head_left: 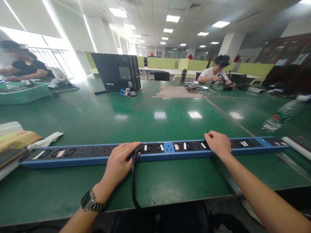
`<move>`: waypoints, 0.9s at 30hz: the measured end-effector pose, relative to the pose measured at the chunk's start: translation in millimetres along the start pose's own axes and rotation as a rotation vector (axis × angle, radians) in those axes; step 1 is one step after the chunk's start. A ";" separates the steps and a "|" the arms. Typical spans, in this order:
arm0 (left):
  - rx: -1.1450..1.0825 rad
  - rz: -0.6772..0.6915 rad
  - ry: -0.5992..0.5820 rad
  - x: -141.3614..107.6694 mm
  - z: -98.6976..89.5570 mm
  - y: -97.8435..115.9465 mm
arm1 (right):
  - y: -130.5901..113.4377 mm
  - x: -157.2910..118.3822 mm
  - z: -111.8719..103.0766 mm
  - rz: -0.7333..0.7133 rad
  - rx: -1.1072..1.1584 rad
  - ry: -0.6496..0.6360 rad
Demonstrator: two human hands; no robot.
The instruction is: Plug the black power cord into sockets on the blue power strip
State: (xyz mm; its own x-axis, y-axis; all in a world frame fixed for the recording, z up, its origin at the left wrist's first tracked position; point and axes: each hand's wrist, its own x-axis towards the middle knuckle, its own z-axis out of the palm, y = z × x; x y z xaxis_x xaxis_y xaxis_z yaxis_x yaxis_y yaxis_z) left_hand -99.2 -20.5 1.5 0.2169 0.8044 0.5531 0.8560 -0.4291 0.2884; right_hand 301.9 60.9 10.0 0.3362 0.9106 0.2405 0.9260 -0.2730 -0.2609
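Observation:
A long blue and black power strip (104, 159) with many sockets and small white stickers lies across the green table in front of me. My left hand (121, 160) rests over the strip left of its middle, thumb and index finger closed about the plug of a black power cord (133, 181). The plug is at the strip's face, partly covered by my fingers; the cord hangs down past the table's front edge. Further right, my right hand (218, 142) is curled on the strip, with some fingertips hidden. A watch (88, 200) is on my left wrist.
Yellow packaging (19, 139) lies at the left end, a plastic bottle (283, 113) at the right. Behind are a black computer case (116, 71), gloves (128, 93) and a green basket (26, 94). Two other people sit at the table's far left and far right.

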 end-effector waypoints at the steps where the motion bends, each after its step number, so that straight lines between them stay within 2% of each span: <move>1: 0.005 -0.006 0.003 -0.5 0.3 0.1 | 0.0 -0.1 -0.1 0.002 0.003 -0.002; 13: -0.052 -0.034 0.058 -2.0 0.1 0.6 | -1.0 0.6 -0.3 0.017 0.005 -0.010; 17: -0.161 -0.134 0.275 7.1 -2.1 23.0 | -1.2 0.2 -0.4 0.014 0.002 -0.005; 18: -0.180 -0.128 0.297 12.5 0.0 31.9 | -1.1 0.0 -0.5 0.011 0.001 0.000; 19: -0.192 -0.105 0.286 18.9 3.9 41.5 | -1.0 -0.2 -0.6 0.008 0.001 0.005; 21: -0.211 -0.027 0.160 32.9 16.1 60.2 | -0.8 -0.6 -0.6 0.003 0.003 0.013; 23: -0.210 -0.018 0.052 44.8 31.0 74.9 | -0.6 -0.6 -0.7 -0.002 0.006 0.013; 27: -0.146 -0.057 -0.064 52.8 50.8 86.3 | -0.9 -0.2 -1.0 0.004 0.010 0.001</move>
State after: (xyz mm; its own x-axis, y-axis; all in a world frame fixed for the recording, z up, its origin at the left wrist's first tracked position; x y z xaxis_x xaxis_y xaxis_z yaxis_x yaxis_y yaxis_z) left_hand 9.9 5.8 15.9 0.2036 0.8516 0.4830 0.7915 -0.4336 0.4308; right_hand 301.1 60.6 11.1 0.3397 0.9092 0.2406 0.9231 -0.2733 -0.2707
